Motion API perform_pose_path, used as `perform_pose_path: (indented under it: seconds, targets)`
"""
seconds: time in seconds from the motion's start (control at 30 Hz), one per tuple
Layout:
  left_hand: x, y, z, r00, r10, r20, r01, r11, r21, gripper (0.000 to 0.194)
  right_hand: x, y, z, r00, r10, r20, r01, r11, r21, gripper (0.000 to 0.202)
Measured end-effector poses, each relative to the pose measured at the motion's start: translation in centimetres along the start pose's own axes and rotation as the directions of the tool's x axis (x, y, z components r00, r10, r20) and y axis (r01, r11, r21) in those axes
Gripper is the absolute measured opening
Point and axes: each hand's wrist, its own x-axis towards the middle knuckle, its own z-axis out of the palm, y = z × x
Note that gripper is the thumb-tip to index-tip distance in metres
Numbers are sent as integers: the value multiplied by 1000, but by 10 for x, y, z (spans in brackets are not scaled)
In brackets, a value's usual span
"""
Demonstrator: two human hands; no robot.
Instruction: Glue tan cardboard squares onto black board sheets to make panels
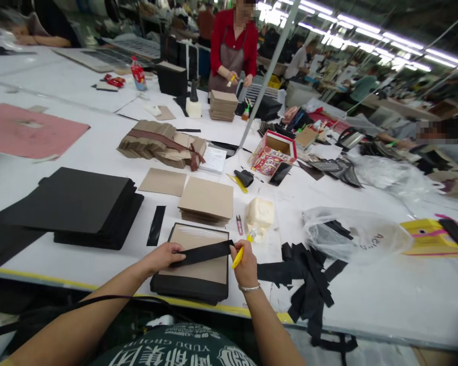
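Note:
A black strip (206, 253) is stretched between my two hands, over a tan board (209, 272) on a stack of black pieces (191, 288). My left hand (163, 258) pinches the strip's left end between thumb and fingers. With my right hand (246, 264) I grip its other end, and a yellow-handled brush (238, 257) is also held in those fingers. Just beyond stands a cream-coloured glue tub (260, 212), beside small pink thread snips (239, 224). Another black strip (156, 225) lies flat on the table, left of the tan board stack (206, 199).
A tall stack of black panels (87, 201) stands at left. Loose black strips (309, 284) hang over the front edge at right, near a clear plastic bag (354, 234). Across the table, a person in a red shirt (234, 40) handles a brush. A slanted pole (269, 76) rises mid-table.

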Motion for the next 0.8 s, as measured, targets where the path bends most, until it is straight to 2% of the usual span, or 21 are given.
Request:
perform_pose_path:
  seconds: [0.07, 0.13, 0.23, 0.3, 0.37, 0.47, 0.67, 0.8]
  targets:
    - [5, -5, -20, 990, -24, -137, 21, 999, -28, 38, 5, 6, 15, 999, -32, -24, 31, 999, -35, 15]
    - [13, -7, -32, 963, -18, -267, 13, 1000, -23, 39, 8, 11, 31, 998, -51, -43, 49, 997, -63, 17]
    - [29, -7, -38, 893, 85, -442, -32, 991, 127, 36, 12, 17, 49, 997, -57, -43, 52, 993, -104, 19]
    - [38, -5, -40, 843, 175, -508, -40, 963, 266, 38, 15, 21, 56, 998, -60, -31, 55, 989, -137, 19]
    - [46, -3, -42, 809, 244, -535, -38, 929, 367, 40, 18, 24, 61, 997, -70, -22, 65, 983, -172, 20]
    - [53, 0, -45, 782, 297, -548, -14, 888, 461, 39, 21, 29, 65, 996, -89, -11, 84, 975, -206, 21]
    - [59, 2, -46, 753, 330, -569, 19, 853, 521, 36, 24, 35, 72, 996, -89, 9, 88, 971, -220, 22]
    - [62, 2, -46, 760, 305, -574, 28, 867, 498, 36, 26, 36, 74, 998, -66, 22, 69, 975, -211, 21]
